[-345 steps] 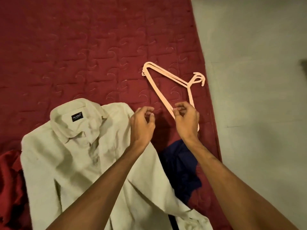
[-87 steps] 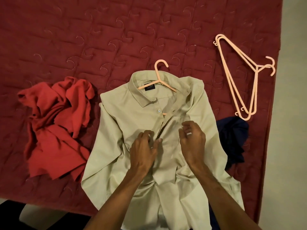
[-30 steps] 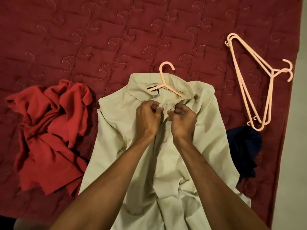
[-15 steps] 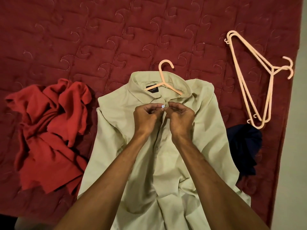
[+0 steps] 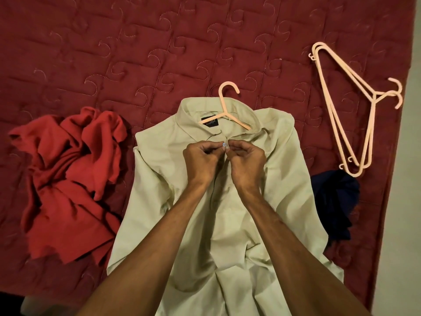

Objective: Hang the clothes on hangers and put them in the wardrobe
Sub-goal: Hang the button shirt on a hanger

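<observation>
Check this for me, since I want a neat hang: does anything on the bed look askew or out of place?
The hanger sits slightly crooked in the neck of the beige shirt. The red garment lies crumpled, and the dark blue garment is bunched partly under the shirt's edge. Nothing looks damaged.

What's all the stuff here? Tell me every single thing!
Bedspread: one, dark red, quilted, under everything.
Beige shirt: one, middle, front up.
Hanger: one, peach, inside the shirt's collar, hook poking out.
Spare hangers: at least two, peach, stacked at right.
Red garment: one, crumpled, left.
Navy garment: one, right, partly under the shirt.
Floor: pale, right edge.
Left hand: one, pinching the shirt front at a white button.
Right hand: one, pinching the shirt front beside it.
</observation>
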